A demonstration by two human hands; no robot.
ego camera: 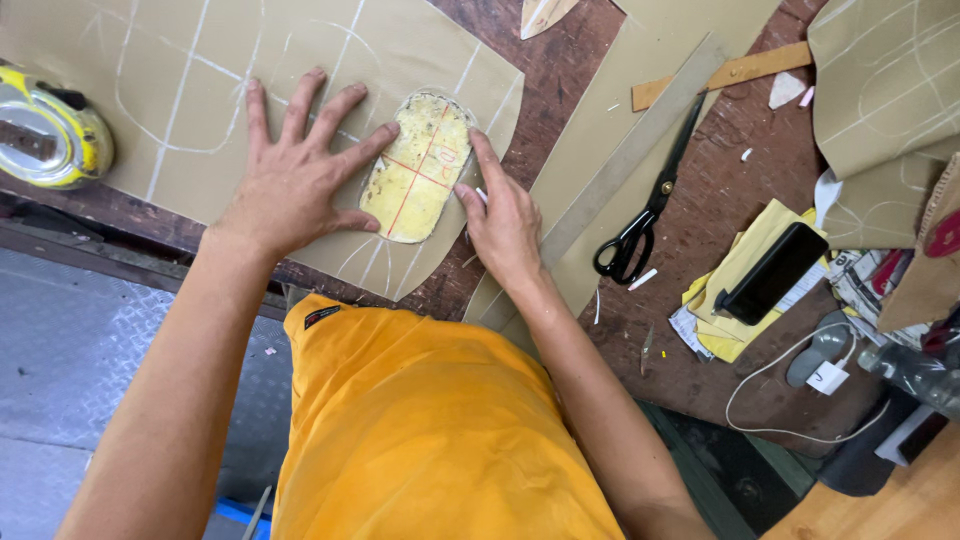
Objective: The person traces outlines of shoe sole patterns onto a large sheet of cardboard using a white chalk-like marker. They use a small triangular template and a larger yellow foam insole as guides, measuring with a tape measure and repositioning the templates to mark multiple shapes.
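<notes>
My left hand (295, 175) lies flat with fingers spread on a tan sheet of material (200, 90), its thumb and index finger pressing the left edge of a yellowish oval template (418, 168) marked with red crossed lines. My right hand (503, 222) is at the template's right edge and pinches a small white piece of chalk (481, 195) against it. White chalk lines curve over the sheet around the template.
Black scissors (640, 215) and a long metal ruler (625, 160) lie right of my hands. A yellow tape dispenser (45, 130) sits far left. A black phone (770, 272) rests on yellow papers; more tan sheets (885, 80), a wooden stick (745, 70) and a white cable (790, 385) lie at the right.
</notes>
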